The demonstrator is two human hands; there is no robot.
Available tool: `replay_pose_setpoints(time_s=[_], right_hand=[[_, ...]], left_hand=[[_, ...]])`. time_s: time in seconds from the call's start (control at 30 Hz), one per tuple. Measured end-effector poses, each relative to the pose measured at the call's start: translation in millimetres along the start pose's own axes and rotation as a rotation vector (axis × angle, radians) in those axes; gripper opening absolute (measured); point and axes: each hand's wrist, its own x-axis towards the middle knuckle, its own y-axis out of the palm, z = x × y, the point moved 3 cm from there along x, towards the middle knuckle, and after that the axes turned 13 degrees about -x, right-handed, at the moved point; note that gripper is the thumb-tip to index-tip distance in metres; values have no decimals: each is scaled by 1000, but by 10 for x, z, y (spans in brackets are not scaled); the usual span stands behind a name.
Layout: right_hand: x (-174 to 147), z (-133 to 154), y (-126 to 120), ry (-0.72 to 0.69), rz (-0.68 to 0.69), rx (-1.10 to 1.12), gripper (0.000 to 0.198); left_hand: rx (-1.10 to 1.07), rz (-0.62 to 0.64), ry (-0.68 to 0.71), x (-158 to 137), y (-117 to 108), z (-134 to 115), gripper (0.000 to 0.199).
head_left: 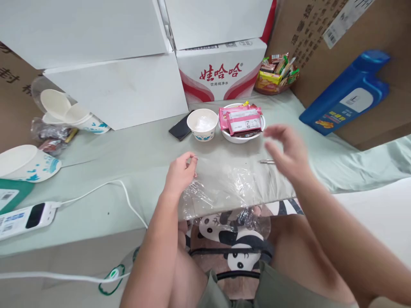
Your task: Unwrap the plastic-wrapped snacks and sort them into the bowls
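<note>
My left hand [181, 173] is closed at the upper left edge of a clear plastic bag [221, 184] and pinches it; the fingertips are partly hidden. The crinkled bag spreads over the cloth and hangs past the table's front edge. My right hand [285, 152], slightly blurred, is raised with thumb and fingers apart and nothing between them. It is nearest to a white bowl [239, 139] heaped with pink-wrapped snack packs [244, 121]. A pen-like metal item [267, 161] lies beside that hand, partly covered by it. Left of the bowl stands a paper bowl [203, 124] with clear plastic inside.
A dark phone [180, 127] lies behind the paper bowl. Several paper bowls [28, 164] and a power strip [28, 220] with a white cable [123, 184] are at left. White cartons [221, 72], a snack basket [272, 87] and a blue bottle [345, 94] stand behind.
</note>
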Motion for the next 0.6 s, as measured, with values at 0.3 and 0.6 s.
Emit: replay_pose_setpoints(time_s=[0.3,0.6], right_hand=[[-783,-16,591,-65,364,-63,41],[-647,-91,471,259,272,275,40]], left_hand=[[-285,27,219,-83,-118,35,26],[-158,-79,93,10,-252,175,25]])
